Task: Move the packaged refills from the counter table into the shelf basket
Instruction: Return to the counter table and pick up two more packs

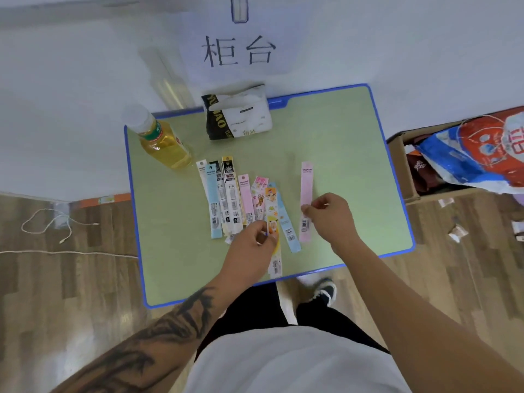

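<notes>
Several long, narrow refill packs (226,194) lie fanned out side by side on the green counter table (348,137). My left hand (252,245) pinches a cartoon-printed pack (272,211) near its lower part. My right hand (330,217) pinches a pale pink pack (306,185) that lies apart to the right of the fan. A light blue pack (286,225) sits between the two hands. No shelf basket is in view.
A bottle of yellow drink (161,140) lies at the table's back left and a tissue packet (238,114) at the back middle. A cardboard box with bags (465,160) stands right of the table. A cable (51,228) lies on the wooden floor at left.
</notes>
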Action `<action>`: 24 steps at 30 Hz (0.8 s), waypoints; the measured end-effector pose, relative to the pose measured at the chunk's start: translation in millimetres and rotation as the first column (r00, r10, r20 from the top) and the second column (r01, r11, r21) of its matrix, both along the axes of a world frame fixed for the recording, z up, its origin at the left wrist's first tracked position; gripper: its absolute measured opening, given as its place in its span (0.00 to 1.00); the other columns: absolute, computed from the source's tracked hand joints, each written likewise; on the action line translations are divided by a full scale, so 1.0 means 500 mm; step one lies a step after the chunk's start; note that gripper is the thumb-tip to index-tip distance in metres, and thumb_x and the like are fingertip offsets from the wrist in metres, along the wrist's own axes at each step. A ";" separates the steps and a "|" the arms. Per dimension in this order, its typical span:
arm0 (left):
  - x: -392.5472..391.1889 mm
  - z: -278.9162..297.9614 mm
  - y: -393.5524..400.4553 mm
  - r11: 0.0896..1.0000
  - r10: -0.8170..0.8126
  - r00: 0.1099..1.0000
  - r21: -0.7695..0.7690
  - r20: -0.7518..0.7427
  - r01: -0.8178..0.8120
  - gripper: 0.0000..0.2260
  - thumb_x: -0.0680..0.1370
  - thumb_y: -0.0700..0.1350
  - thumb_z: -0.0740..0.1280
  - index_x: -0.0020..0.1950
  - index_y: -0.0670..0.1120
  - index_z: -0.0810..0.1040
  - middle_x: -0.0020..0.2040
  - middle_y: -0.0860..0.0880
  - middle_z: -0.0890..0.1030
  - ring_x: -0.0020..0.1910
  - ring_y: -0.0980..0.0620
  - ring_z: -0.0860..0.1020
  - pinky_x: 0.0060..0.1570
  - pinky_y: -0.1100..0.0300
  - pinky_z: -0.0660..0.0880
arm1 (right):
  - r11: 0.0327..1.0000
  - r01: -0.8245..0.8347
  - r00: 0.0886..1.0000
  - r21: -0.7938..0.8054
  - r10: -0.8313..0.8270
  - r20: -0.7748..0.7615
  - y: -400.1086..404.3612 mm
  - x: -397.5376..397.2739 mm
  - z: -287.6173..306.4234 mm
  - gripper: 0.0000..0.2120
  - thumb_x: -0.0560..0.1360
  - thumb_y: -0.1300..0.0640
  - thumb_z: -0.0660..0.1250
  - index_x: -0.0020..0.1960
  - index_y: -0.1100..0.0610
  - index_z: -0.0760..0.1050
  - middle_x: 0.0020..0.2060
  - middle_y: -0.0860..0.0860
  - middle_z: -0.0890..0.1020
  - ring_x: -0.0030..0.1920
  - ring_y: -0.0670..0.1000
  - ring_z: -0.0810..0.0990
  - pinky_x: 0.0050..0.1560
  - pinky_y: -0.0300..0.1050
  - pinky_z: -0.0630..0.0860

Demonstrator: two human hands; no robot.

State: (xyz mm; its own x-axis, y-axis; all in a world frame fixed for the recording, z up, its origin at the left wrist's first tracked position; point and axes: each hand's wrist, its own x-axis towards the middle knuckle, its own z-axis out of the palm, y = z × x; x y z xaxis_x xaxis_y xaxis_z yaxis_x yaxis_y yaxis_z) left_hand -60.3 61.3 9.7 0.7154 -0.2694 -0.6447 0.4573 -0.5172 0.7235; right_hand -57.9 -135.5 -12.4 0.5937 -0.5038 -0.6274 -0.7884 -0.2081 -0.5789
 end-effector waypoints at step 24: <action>-0.605 0.250 -0.674 0.783 -0.533 0.839 -0.312 0.109 0.538 0.09 0.84 0.44 0.66 0.60 0.55 0.83 0.53 0.52 0.87 0.54 0.50 0.85 0.62 0.43 0.79 | 0.603 0.656 0.382 0.455 -0.785 0.489 -0.438 -0.905 0.274 0.07 0.79 0.57 0.73 0.43 0.56 0.77 0.37 0.55 0.80 0.38 0.54 0.76 0.45 0.52 0.74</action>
